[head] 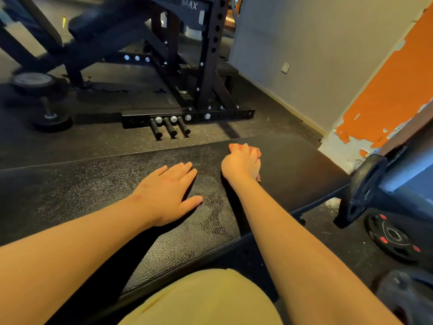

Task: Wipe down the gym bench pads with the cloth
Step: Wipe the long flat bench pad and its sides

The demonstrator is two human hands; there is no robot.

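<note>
On black bench pad point(304, 165) | left hand point(168, 191) flat | right hand point(241, 163) clutches cloth point(257, 150) | rubber floor point(93, 141), orange wall point(398, 78)

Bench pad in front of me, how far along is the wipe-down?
Partly done, it seems. Wet-looking streaks cross the middle of the bench pad, so that stretch looks wiped. In hand: the right hand holds the cloth against the pad near its far edge, and the left hand rests flat. Left: the pad's right end looks matte and unstreaked. The second bench behind is too blurred to judge.
</note>
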